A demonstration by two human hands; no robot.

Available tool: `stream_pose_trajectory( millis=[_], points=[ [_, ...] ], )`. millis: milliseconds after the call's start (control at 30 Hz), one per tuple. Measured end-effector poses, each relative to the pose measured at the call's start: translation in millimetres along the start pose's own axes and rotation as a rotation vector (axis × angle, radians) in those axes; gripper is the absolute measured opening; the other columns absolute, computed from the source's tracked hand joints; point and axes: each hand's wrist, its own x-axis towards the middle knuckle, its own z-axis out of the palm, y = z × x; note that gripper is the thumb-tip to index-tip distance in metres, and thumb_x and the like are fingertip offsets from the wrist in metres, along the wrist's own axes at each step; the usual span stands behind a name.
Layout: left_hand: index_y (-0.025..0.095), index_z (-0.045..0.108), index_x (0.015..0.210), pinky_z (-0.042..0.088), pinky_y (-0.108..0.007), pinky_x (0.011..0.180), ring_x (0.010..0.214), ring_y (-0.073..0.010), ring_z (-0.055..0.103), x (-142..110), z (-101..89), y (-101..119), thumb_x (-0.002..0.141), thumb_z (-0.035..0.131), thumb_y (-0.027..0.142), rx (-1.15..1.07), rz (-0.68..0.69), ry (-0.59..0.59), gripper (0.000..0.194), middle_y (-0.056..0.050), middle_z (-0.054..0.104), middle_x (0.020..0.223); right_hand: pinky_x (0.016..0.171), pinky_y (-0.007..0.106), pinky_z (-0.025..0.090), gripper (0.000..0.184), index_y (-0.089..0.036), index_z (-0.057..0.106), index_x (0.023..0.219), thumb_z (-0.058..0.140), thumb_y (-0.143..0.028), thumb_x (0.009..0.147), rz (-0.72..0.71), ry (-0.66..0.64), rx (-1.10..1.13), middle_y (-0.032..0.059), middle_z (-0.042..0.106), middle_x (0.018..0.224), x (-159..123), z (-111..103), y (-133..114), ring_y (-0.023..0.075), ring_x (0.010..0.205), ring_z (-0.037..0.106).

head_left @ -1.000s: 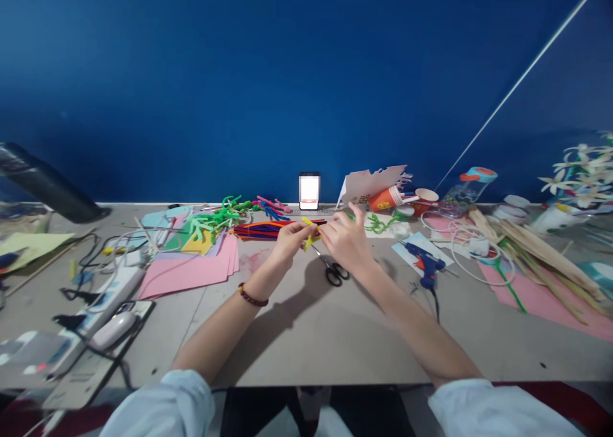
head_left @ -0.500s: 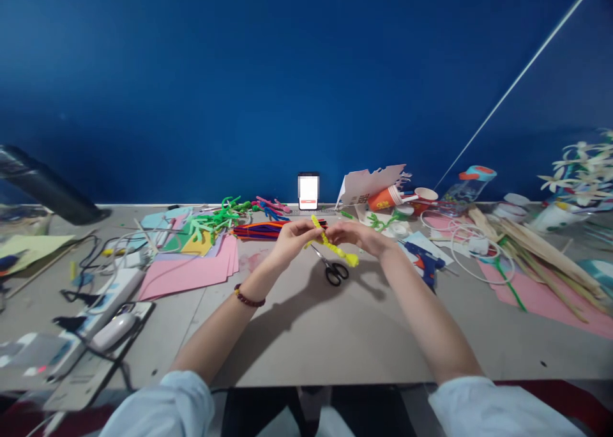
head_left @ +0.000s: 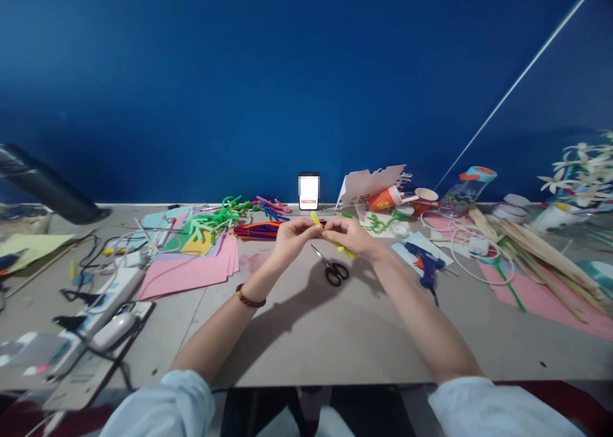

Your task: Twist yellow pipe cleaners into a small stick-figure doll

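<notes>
Both my hands meet above the middle of the grey table (head_left: 306,335) and pinch a yellow pipe cleaner (head_left: 317,220). My left hand (head_left: 292,237) grips its upper end, fingers closed. My right hand (head_left: 349,236) is closed round the lower part, whose tip sticks out below the fingers. Black-handled scissors (head_left: 332,269) lie on the table just under my hands. A bundle of orange and purple pipe cleaners (head_left: 258,230) lies right behind my left hand.
Pink and coloured paper sheets (head_left: 191,268) and green pipe-cleaner shapes (head_left: 215,218) lie at the left. A phone (head_left: 309,191) stands at the wall. A blue glue gun (head_left: 424,261), paper cups (head_left: 387,199), wooden sticks (head_left: 536,252) and white flowers (head_left: 582,175) fill the right. Cables and a power strip (head_left: 110,290) lie far left.
My right hand turned and slid along the yellow pipe cleaner; its lower end swung out to the right half a second ago and now lies closer under my fingers.
</notes>
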Motion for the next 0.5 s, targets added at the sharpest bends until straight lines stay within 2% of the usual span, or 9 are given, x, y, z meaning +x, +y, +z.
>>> stream_pose_trajectory(
  millis=[100,233,367,500],
  points=[
    [0.014,0.071,0.069,0.056,-0.031,0.07,0.066,-0.0148,0.064,1.6,-0.1,-0.1,0.061,0.082,0.039,-0.005,-0.047,0.046,0.029,-0.004,0.069,0.067,0.062,0.028,0.04,0.012,-0.019,0.059,0.073,0.059,-0.029,0.08,-0.19,0.174,-0.291,0.0011,0.058,0.075,-2.7,6.8,-4.8,0.0144,0.068,0.053],
    [0.014,0.071,0.066,0.054,-0.029,0.067,0.064,-0.0146,0.063,1.2,0.5,2.0,0.059,0.083,0.04,0.018,-0.07,0.078,0.029,-0.005,0.069,0.067,0.072,0.033,0.04,0.014,-0.02,0.056,0.071,0.051,-0.018,0.084,-0.399,0.333,-0.732,0.0043,0.058,0.077,-5.1,15.5,-8.7,0.0193,0.077,0.053],
    [0.015,0.072,0.067,0.053,-0.027,0.067,0.064,-0.0133,0.062,-0.1,2.5,3.3,0.057,0.083,0.038,-0.001,-0.098,0.083,0.028,-0.004,0.07,0.068,0.08,0.038,0.037,0.015,-0.019,0.058,0.076,0.049,-0.015,0.087,-0.503,0.441,-1.108,0.0077,0.06,0.08,-7.2,21.2,-8.8,0.0231,0.083,0.051],
    [0.015,0.07,0.065,0.047,-0.024,0.059,0.057,-0.0104,0.057,-0.5,3.6,5.8,0.058,0.082,0.041,0.004,-0.088,0.128,0.03,-0.002,0.066,0.062,0.084,0.04,0.036,0.021,-0.018,0.061,0.078,0.045,-0.015,0.091,-0.559,0.475,-1.223,0.0082,0.061,0.08,-10.0,25.3,-9.6,0.0233,0.084,0.051]
  ],
)
